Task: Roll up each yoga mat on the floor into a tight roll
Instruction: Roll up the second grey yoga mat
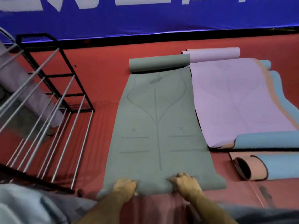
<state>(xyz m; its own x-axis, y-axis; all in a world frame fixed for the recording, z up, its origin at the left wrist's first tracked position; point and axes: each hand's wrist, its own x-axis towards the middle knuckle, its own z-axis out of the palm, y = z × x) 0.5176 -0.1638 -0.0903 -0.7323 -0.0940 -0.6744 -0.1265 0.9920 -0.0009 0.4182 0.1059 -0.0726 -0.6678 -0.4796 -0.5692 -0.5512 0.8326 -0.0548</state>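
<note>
Pressing down on the near end of the green mat (pixel 155 135), we have both hands curled over its rolled edge. Our left hand (pixel 125 186) grips the roll left of centre, fingers bent around it; our right hand (pixel 186 181) clasps it right of centre, fingers spread a little over the top. This mat lies on the red floor (pixel 103 78), its far end curled up. Right of it lies a purple mat (pixel 234 101) on a blue mat (pixel 278 139). A rack (pixel 53 88) stands left.
</note>
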